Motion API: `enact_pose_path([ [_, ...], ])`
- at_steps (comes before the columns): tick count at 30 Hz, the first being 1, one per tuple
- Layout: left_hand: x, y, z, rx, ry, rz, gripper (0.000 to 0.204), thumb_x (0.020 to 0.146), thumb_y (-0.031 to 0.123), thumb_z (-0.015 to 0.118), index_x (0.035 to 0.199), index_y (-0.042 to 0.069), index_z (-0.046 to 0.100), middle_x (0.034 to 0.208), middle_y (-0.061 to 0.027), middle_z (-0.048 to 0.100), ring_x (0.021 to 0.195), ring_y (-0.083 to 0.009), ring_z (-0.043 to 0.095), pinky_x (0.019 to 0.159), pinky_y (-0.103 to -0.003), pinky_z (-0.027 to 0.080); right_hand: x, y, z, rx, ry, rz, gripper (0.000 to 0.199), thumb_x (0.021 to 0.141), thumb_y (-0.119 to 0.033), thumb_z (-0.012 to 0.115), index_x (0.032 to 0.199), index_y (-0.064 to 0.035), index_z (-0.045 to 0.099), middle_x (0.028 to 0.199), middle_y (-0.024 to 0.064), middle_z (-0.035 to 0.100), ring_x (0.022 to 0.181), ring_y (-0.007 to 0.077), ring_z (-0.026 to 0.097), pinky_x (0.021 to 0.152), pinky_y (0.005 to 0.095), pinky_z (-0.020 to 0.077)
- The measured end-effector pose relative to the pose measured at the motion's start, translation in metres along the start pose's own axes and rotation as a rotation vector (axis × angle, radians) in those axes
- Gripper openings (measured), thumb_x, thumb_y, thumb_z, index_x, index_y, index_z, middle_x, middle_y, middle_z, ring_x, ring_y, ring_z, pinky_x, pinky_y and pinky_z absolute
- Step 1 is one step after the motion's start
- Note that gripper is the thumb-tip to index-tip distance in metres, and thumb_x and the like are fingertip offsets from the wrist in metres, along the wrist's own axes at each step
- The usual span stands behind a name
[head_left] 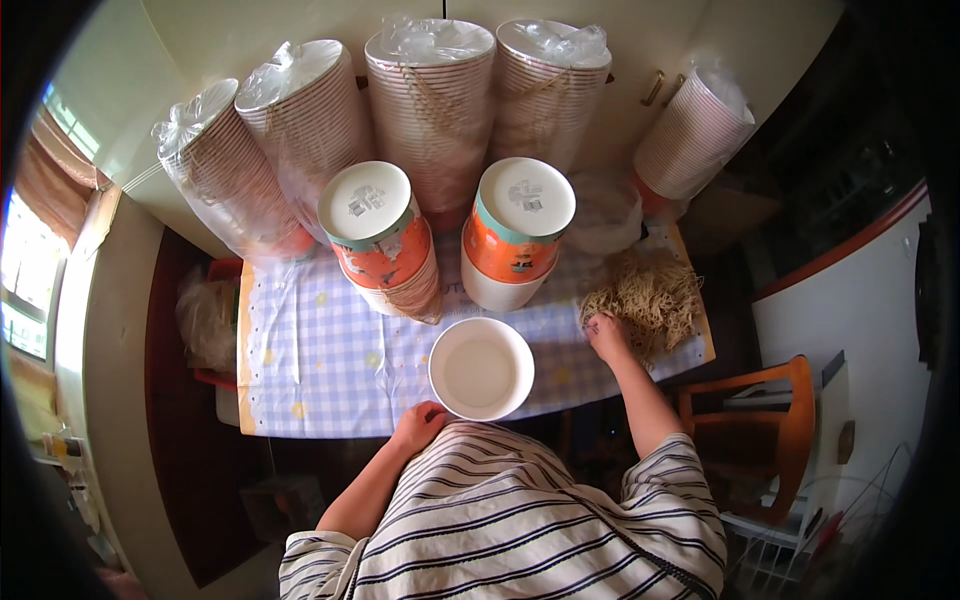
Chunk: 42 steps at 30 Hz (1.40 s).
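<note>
The right hand [607,335] is touching the near-left edge of a tangled tan pile of thin, string-like loops [655,300], fingers bunching together — whether that grip is clamping any strands, I cannot tell. The left hand [420,425] is resting with curled fingers, its grip unclear, just beside an open round white tub [481,372] — both tub and pile are lying on the surface covered in blue-and-white checked cloth [335,350].

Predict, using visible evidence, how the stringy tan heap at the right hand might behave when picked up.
The stringy tan heap would likely sag, since its thin strands curl loosely. Lifting a few may drag others along, as they overlap and look tangled.
</note>
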<state>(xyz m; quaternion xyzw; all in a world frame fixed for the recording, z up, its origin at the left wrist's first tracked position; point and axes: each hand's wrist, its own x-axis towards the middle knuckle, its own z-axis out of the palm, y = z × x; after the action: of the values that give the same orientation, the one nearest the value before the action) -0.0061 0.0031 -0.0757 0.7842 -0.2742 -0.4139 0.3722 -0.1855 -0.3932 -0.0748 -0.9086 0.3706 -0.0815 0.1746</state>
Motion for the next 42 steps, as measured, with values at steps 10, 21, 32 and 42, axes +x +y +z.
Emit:
enact_pose_path([
  [10, -0.013, 0.0, -0.012, -0.107, 0.09, -0.015, 0.022, 0.085, 0.013, 0.06, 0.102, -0.001, 0.062, 0.08, -0.007, 0.065, 0.071, -0.0114, 0.058, 0.066, -0.026, 0.048, 0.007, -0.006, 0.001, -0.086, -0.023, 0.011, 0.007, 0.074, -0.015, 0.063, 0.075, -0.0086, 0.06, 0.086, 0.0126, 0.059, 0.079, 0.034, 0.059, 0.068, 0.0411, 0.048],
  [21, -0.013, 0.026, -0.048, -0.487, 0.268, 0.122, 0.016, 0.088, 0.008, 0.061, 0.101, -0.002, 0.062, 0.075, 0.001, 0.06, 0.07, -0.005, 0.052, 0.064, -0.021, 0.043, 0.02, -0.048, -0.167, 1.076, -0.12, 0.218, 0.008, 0.084, -0.011, 0.059, 0.082, -0.004, 0.06, 0.074, 0.0001, 0.059, 0.069, 0.0078, 0.053, 0.066, 0.0216, 0.0416],
  [32, -0.03, 0.13, -0.068, -0.68, 0.066, 0.29, 0.018, 0.09, 0.011, 0.06, 0.102, -0.001, 0.062, 0.091, -0.0049, 0.065, 0.083, -0.0104, 0.06, 0.075, -0.024, 0.049, -0.01, -0.138, -0.223, 1.318, -0.469, -0.113, 0.005, 0.087, -0.008, 0.055, 0.086, -0.0027, 0.057, 0.069, 0.0052, 0.061, 0.062, 0.0101, 0.057, 0.059, 0.0228, 0.0455],
  [42, -0.033, 0.196, -0.047, -0.969, -0.508, 0.155, 0.041, 0.097, 0.031, 0.046, 0.124, 0.0, 0.052, 0.102, -0.0022, 0.059, 0.083, -0.01, 0.054, 0.079, -0.025, 0.046, -0.031, -0.197, -0.19, 1.211, -0.933, -0.252, 0.006, 0.087, -0.01, 0.058, 0.09, -0.004, 0.057, 0.079, -0.0019, 0.056, 0.068, 0.0045, 0.052, 0.061, 0.0185, 0.0424],
])
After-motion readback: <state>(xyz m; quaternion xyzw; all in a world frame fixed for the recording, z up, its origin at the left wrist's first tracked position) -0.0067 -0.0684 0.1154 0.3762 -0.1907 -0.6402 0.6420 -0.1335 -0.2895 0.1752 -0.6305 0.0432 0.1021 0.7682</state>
